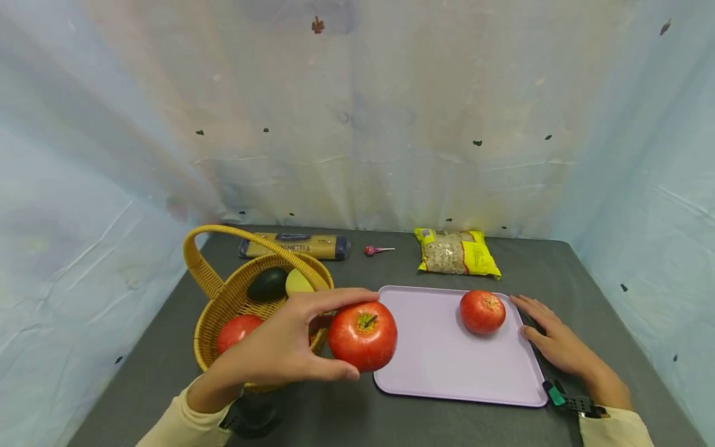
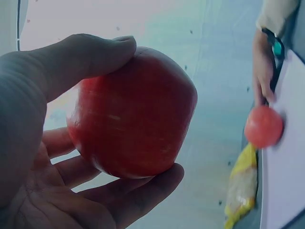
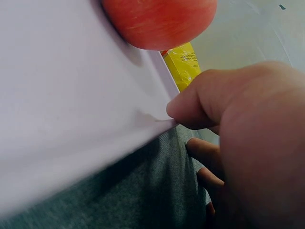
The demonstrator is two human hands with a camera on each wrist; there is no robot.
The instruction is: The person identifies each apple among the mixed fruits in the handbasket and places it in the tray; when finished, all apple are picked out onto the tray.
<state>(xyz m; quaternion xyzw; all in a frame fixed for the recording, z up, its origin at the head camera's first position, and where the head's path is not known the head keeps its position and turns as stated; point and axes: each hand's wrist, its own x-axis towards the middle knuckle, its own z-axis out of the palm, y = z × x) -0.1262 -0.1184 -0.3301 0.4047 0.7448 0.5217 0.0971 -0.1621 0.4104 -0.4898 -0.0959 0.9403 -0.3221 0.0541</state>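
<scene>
My left hand [image 1: 290, 344] holds a red apple [image 1: 363, 336] between thumb and fingers, stem towards me. The apple is held up between the basket and the left edge of a lilac tray [image 1: 424, 366]. In the left wrist view, the thumb lies across one side of the apple [image 2: 136, 114] and the fingertips support the other. My right hand [image 1: 561, 341] rests at the tray's right edge. In the right wrist view its thumb touches the rim, and the other fingers lie outside the tray, partly hidden. Another red apple [image 1: 482, 312] sits on the tray near its far right corner.
A yellow wicker basket [image 1: 203, 329] with an arched handle stands at left, holding a red fruit [image 1: 237, 332], a dark green oval item [image 1: 268, 284] and a yellow one [image 1: 298, 282]. Behind lie a spaghetti pack [image 1: 318, 247], a lollipop [image 1: 371, 251] and a yellow bag [image 1: 455, 252].
</scene>
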